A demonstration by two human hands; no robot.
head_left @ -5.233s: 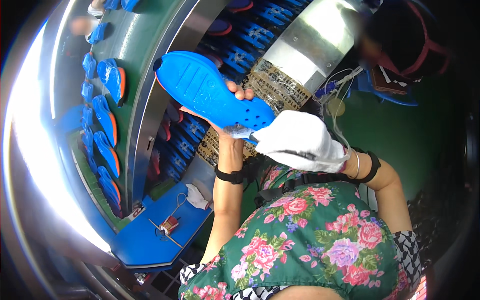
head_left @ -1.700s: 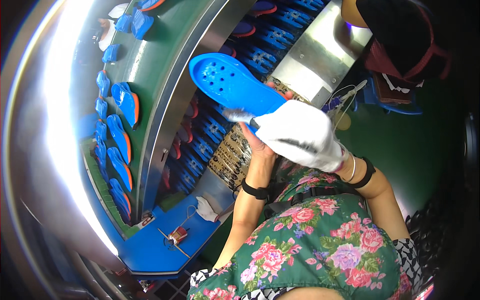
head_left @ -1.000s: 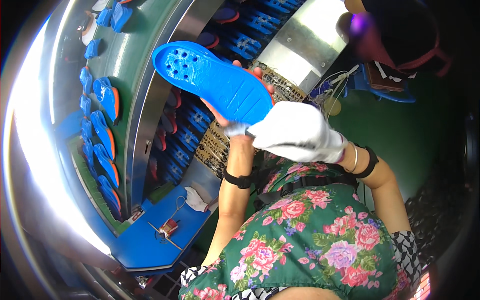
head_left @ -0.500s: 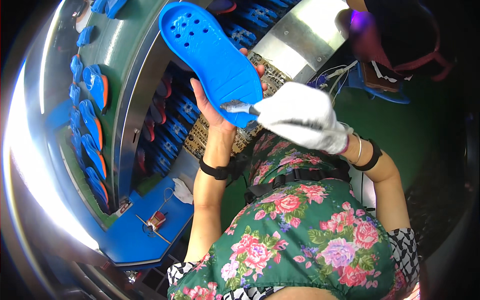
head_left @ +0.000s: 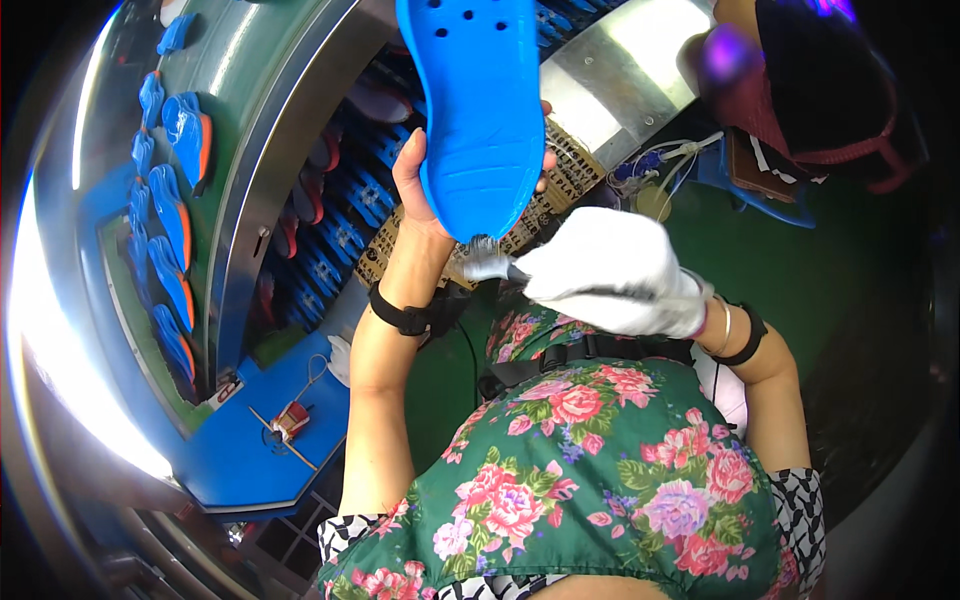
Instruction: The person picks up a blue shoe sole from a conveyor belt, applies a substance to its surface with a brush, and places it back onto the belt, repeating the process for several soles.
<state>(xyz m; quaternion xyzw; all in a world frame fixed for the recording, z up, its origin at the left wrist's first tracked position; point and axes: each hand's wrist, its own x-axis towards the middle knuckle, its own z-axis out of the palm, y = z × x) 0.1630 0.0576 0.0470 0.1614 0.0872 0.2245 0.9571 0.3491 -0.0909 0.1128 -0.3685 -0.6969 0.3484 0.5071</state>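
My bare left hand (head_left: 417, 195) holds up a blue shoe insole (head_left: 480, 130), thumb along its left edge and fingertips showing past its right edge. The insole looks wet and glossy, with round holes toward its far end, which runs out of the top of the picture. In a white glove, my right hand (head_left: 612, 268) is closed around the handle of a small brush (head_left: 487, 262). Its dark bristles are at the insole's near edge; blur hides whether they touch.
Several blue-and-orange insoles (head_left: 172, 205) lie on the green conveyor (head_left: 235, 90) at left, beside its metal rail. A blue table (head_left: 235, 470) bears a small red-and-white object (head_left: 290, 422). Blue and dark insoles fill racks behind my left hand. Cables (head_left: 665, 155) hang at right.
The insole has turned more upright and shifted right and up. The brush has moved from the insole's surface down to its near edge. Both hands still hold the same things.
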